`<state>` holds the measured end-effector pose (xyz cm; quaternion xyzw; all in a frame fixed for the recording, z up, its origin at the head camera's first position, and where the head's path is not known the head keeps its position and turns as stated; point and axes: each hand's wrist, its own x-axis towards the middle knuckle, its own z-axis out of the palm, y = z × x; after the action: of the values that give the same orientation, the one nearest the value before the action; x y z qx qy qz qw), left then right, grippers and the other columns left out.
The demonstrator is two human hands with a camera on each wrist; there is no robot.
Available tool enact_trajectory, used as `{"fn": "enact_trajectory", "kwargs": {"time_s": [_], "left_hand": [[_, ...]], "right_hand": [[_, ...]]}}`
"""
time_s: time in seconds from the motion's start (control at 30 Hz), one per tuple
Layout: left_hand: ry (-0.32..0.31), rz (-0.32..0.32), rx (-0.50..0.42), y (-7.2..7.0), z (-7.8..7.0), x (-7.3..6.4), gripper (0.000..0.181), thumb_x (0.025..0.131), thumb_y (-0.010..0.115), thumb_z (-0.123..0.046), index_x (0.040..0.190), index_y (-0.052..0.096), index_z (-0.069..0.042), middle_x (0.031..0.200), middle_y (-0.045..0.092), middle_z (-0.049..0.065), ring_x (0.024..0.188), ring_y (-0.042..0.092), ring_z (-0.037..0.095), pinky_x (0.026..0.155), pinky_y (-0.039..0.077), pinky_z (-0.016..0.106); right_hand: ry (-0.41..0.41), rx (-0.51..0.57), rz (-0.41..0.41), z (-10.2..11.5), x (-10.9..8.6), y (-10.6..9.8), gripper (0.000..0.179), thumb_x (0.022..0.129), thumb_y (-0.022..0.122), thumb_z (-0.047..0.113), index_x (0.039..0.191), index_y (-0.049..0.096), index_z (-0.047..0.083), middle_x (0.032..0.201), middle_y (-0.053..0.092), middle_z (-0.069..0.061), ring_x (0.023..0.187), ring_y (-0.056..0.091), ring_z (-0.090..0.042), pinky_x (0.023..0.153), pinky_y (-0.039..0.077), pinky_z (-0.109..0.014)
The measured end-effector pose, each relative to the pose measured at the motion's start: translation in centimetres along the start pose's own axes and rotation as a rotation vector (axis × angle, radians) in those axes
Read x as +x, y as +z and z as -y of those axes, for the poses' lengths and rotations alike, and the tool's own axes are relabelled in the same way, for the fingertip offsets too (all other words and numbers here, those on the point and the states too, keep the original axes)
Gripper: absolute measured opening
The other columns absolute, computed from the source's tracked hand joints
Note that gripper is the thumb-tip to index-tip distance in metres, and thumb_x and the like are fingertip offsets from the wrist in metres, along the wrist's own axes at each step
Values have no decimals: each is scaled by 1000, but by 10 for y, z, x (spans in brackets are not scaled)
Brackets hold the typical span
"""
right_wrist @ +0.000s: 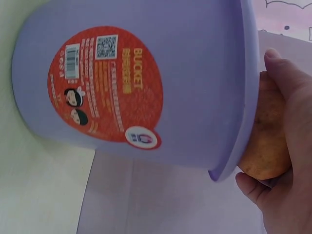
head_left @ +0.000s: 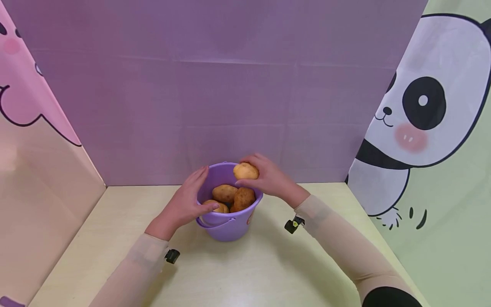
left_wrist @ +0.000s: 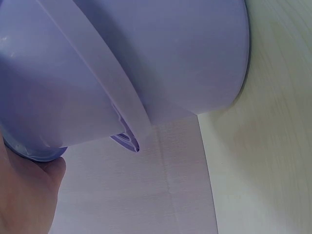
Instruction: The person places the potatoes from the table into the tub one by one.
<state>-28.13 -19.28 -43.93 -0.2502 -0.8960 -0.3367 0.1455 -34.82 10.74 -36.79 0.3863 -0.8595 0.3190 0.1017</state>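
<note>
A purple bucket [head_left: 229,228] stands upright on the table, with several brown potatoes [head_left: 224,193] inside it. My left hand [head_left: 189,200] holds the bucket's rim from the left, its thumb lying across the front edge. In the left wrist view, part of that hand [left_wrist: 27,195] shows against the rim. Over the right side of the opening, my right hand [head_left: 265,175] grips a lighter potato [head_left: 246,171] between thumb and fingers. The right wrist view shows this potato [right_wrist: 267,131] just beyond the rim, beside the bucket's round red label [right_wrist: 105,83].
The bucket's purple handle [head_left: 215,225] hangs down at its front left. Behind the pale wooden table [head_left: 230,273] rises a purple backdrop [head_left: 238,94]. Printed side panels stand left and right, the right one with a panda [head_left: 441,140]. A purple object [head_left: 10,302] shows at the lower left corner.
</note>
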Motion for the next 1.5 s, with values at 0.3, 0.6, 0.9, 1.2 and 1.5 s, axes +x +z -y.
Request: {"fn": "enact_trajectory", "kwargs": {"time_s": [0.3, 0.6, 0.9, 1.2, 1.5], "left_hand": [[-5, 4, 6, 0, -1, -1, 117, 91, 84, -56, 173, 25, 3, 181, 25, 20, 167, 21, 43, 129, 27, 69], [1, 6, 3, -1, 0, 0, 120, 92, 81, -64, 173, 25, 3, 181, 25, 21, 167, 21, 43, 130, 27, 69], [7, 3, 0, -2, 1, 0, 124, 91, 76, -74, 173, 25, 4, 180, 26, 22, 166, 22, 44, 129, 28, 69], [8, 2, 5, -2, 0, 1, 120, 92, 81, -63, 173, 25, 4, 180, 26, 22, 167, 22, 43, 130, 27, 67], [-8, 10, 3, -1, -1, -1, 116, 92, 85, -51, 174, 24, 3, 181, 25, 22, 167, 21, 43, 131, 26, 67]], "right_hand": [[-64, -33, 52, 7, 8, 10, 59, 89, 95, 42, 135, 73, 13, 120, 64, 0, 109, 61, -18, 93, 58, -35], [-108, -35, 81, 9, 16, 16, 60, 89, 96, 41, 136, 72, 12, 125, 64, -1, 113, 62, -18, 96, 57, -34], [-93, -37, 119, 13, 24, 24, 63, 89, 96, 41, 139, 71, 11, 126, 64, -1, 112, 62, -17, 93, 58, -31], [-92, -43, 132, 18, 26, 31, 63, 87, 98, 39, 137, 71, 11, 125, 63, -2, 109, 62, -18, 91, 57, -32], [-61, -66, 146, 19, 31, 40, 65, 86, 96, 48, 134, 70, 12, 124, 65, 0, 111, 62, -16, 93, 56, -29]]}}
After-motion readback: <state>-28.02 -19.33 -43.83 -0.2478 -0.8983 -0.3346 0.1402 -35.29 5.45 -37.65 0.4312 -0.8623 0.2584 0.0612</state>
